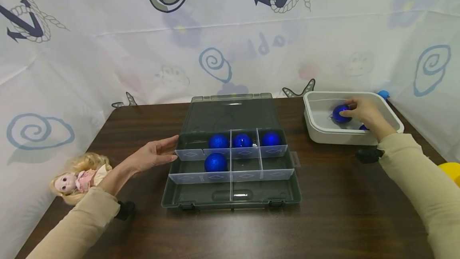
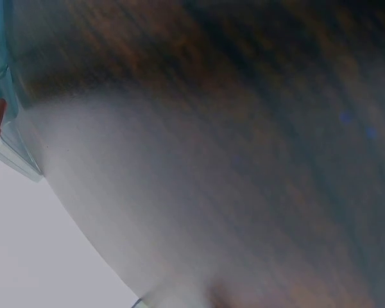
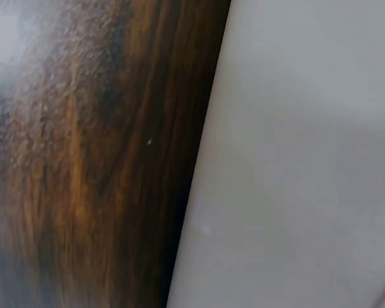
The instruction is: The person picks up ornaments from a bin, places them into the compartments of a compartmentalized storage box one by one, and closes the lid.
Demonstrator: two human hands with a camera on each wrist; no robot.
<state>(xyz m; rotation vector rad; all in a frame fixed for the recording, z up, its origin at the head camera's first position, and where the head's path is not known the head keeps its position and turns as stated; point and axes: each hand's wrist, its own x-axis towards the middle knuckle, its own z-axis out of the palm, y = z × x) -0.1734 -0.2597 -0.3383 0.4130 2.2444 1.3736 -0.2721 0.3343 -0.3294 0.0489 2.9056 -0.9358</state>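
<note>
My right hand [image 1: 366, 114] reaches into a white plastic bin [image 1: 345, 138] and pinches a shiny blue Christmas ball [image 1: 339, 115] between thumb and fingers. Part of another blue ball [image 1: 363, 127] shows beneath that hand. My left hand [image 1: 152, 156], its fingers fairly straight, lies against the left side of a dark see-through divider box [image 1: 201, 195] with its lid [image 1: 231, 113] laid back. In the top row of the box sit three blue balls: one left [image 1: 218, 141], one middle [image 1: 242, 140], one right [image 1: 271, 138]. A glittery blue ball [image 1: 216, 162] lies in the middle row's left compartment.
A blond doll [image 1: 80, 179] lies at the table's left edge, by my left forearm. Behind the bin's far right corner is a light blue object [image 1: 383, 94]; something yellow [image 1: 452, 171] shows at the right edge. A printed curtain [image 1: 230, 31] hangs behind the brown table [image 1: 230, 235].
</note>
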